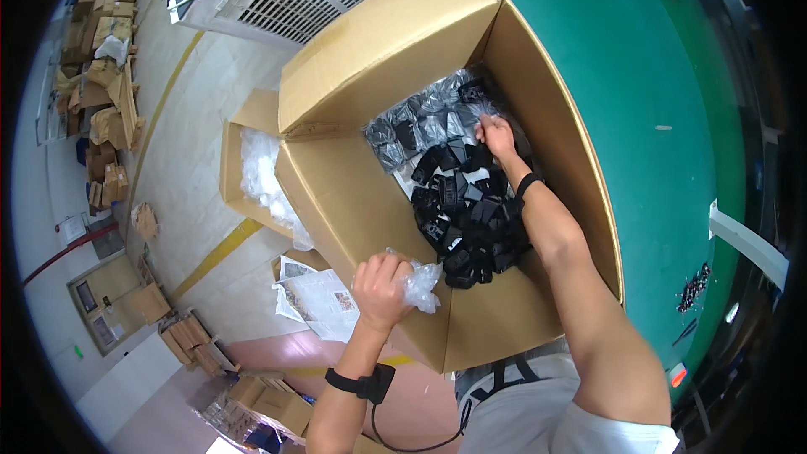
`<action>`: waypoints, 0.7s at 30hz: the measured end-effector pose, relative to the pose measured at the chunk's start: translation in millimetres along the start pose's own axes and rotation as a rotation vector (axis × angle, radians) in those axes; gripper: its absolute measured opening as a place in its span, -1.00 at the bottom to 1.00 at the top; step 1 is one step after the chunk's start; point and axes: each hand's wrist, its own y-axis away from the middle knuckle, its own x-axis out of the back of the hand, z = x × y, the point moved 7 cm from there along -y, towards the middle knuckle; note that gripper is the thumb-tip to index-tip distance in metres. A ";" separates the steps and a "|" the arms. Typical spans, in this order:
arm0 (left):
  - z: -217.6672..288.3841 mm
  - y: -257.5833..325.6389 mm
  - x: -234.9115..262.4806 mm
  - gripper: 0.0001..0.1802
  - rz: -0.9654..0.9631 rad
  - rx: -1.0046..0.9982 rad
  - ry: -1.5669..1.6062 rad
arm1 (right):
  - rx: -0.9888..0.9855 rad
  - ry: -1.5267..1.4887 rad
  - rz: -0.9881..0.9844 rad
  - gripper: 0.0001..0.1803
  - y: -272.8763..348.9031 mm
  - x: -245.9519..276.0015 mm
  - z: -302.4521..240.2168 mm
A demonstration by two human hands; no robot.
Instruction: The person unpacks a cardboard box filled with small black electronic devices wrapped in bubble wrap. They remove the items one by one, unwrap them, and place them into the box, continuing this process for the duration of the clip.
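Loose black plastic parts (458,193) are heaped inside a large cardboard box (332,202), just nearer the body than the fingertips of the right hand (498,136). Just beyond and to the left of those fingertips, similar dark pieces are laid together as wrapped parts (420,122), covered in clear film. The right fingers are curled down at the edge of the film; whether anything is grasped by them cannot be told, since the fingertips are hidden. A dark wristband (528,187) is worn behind that hand.

By the left hand (382,287), crumpled clear plastic (423,287) is grasped in clenched fingers, over the near left side of the box, and is left bulging out to their right. A black wrist device (370,382) is strapped below, with a cable attached. Printed paper sheets (324,301) are spread just left of the left fingers. Farther beyond them, a smaller carton (235,160) is filled with clear plastic bags (265,176). Well to the right of the right fingers, small dark pieces (694,287) are scattered on a green surface (614,76).
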 end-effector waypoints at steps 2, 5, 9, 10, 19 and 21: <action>-2.8 3.7 -1.0 -0.83 -0.002 0.020 0.016 | 0.149 0.130 -0.135 -0.57 36.5 -27.6 -46.4; -6.0 11.1 -0.6 -0.83 -0.006 0.060 0.009 | -0.196 -0.188 -0.709 -0.63 111.1 -83.6 -70.0; -9.4 8.1 -1.8 -0.82 -0.027 0.058 0.027 | -0.203 0.569 -1.185 -0.78 163.0 -106.1 -50.3; -9.4 7.5 -0.2 -0.81 -0.015 0.056 0.035 | -0.236 0.723 -1.123 -0.77 164.7 -104.8 -42.9; -9.2 1.4 -0.1 -0.84 -0.003 0.050 0.020 | -0.042 1.091 -0.081 -0.56 21.2 -82.8 -45.5; -8.9 0.2 0.8 -0.84 -0.005 0.057 0.024 | -0.027 1.128 -0.035 -0.57 21.6 -86.8 -45.3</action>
